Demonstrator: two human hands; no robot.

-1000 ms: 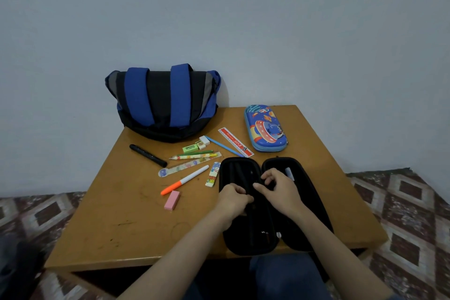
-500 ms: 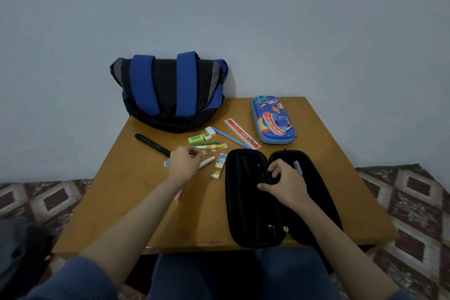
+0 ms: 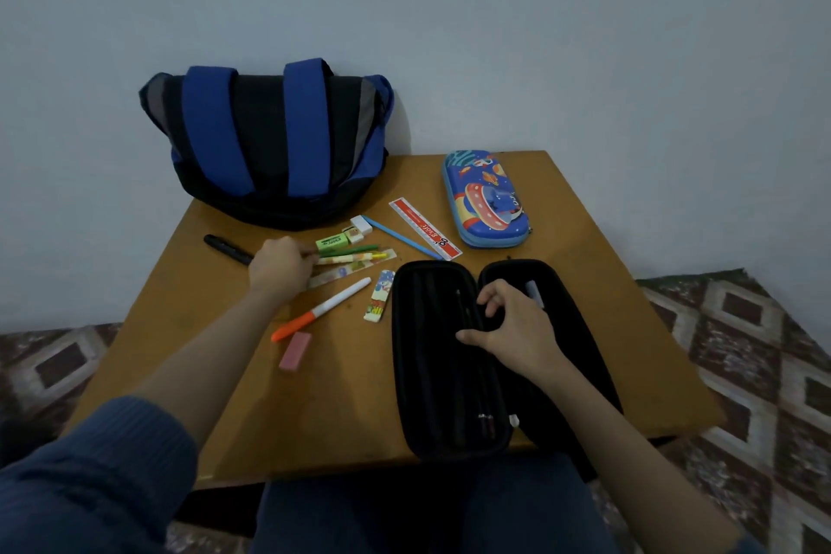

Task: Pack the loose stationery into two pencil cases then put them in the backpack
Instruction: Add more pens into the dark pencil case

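Head-camera view, looking down at a wooden table [image 3: 341, 409] set against a pale wall. A blue and black backpack [image 3: 270, 148] sits at the far left of the table, against the wall. A closed blue cartoon pencil case [image 3: 485, 202] lies at the far right.

A black pencil case [image 3: 440, 373] lies open flat at the near right edge, its two halves side by side. Dark pens lie in the left half, and a small white item [image 3: 535, 292] shows in the right half.

The right hand [image 3: 508, 328] holds the black pencil case at its middle spine. Its fingers are bent over the right half and its thumb stretches onto the left half.

The left hand [image 3: 279, 265] reaches into the loose stationery with its fingers curled. Its fingertips meet the near ends of a green pencil [image 3: 355, 249] and a patterned pencil [image 3: 355, 258], both lying on the table. Whether it has actually pinched either one cannot be told.

Around that hand lie a black pen [image 3: 227, 248], a green eraser [image 3: 332, 242], a white eraser [image 3: 361, 225] and a blue pencil [image 3: 400, 236]. A red ruler [image 3: 425, 229] lies just beside the blue pencil, and a patterned ruler [image 3: 355, 272] partly under the hand. Nearer the person lie an orange-capped marker [image 3: 321, 309], a small patterned eraser [image 3: 380, 295] just beside the black case, and a pink eraser [image 3: 295, 351].
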